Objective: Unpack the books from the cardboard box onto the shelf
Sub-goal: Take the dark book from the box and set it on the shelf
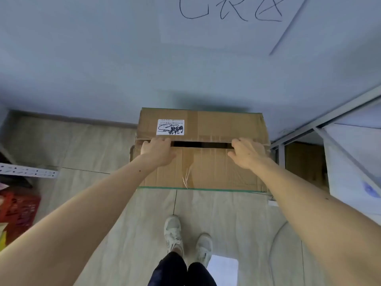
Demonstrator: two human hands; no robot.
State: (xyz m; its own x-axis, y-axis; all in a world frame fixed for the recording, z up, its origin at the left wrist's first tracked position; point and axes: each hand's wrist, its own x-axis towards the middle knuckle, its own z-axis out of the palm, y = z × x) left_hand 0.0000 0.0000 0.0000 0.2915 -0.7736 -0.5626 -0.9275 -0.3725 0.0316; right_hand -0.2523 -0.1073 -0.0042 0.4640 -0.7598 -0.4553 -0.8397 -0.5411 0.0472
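Hands [157,150] at flaps, box [202,168] contents hidden

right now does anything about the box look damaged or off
Yes, mildly. The cardboard box is worn: torn clear tape hangs loose on its near flap, and the left edge looks crumpled. The flaps are parted by a dark gap, where the left hand and right hand rest. No books show yet.

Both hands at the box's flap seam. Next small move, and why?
Probably pull the near flap up and toward the body. Left hand and right hand have fingers hooked over its edge at the dark gap; the cardboard box is barely open, no books visible.
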